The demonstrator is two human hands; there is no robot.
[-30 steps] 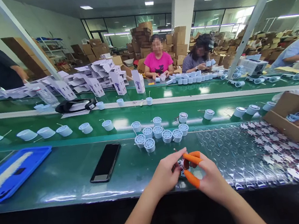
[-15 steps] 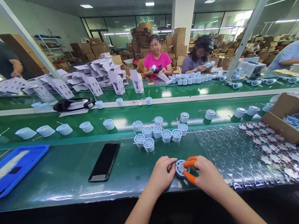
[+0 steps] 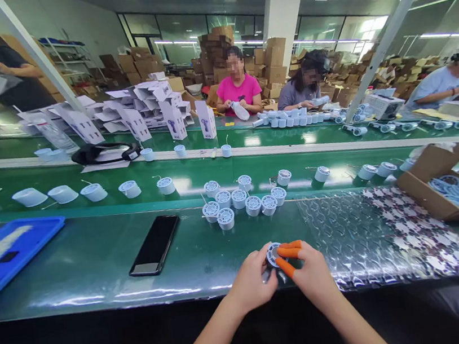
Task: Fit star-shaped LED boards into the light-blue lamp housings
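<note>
Near bench, left side: black phone (image 3: 155, 245) lies flat, screen dark; blue tray (image 3: 37, 244) well apart to its left, cut off by the view's edge. Across the line: black strapped headset (image 3: 90, 153) on a white sheet (image 3: 104, 166), clear bottle (image 3: 53, 135) just beside its left end, printed white boxes (image 3: 206, 120) upright before a loose heap of white cartons (image 3: 151, 97). Beyond: co-worker in pink shirt (image 3: 239, 90) handling a translucent bag (image 3: 240, 111), another in grey (image 3: 292, 95) alongside; stacked brown cartons (image 3: 216, 51) behind, near a white column (image 3: 285, 7).
</note>
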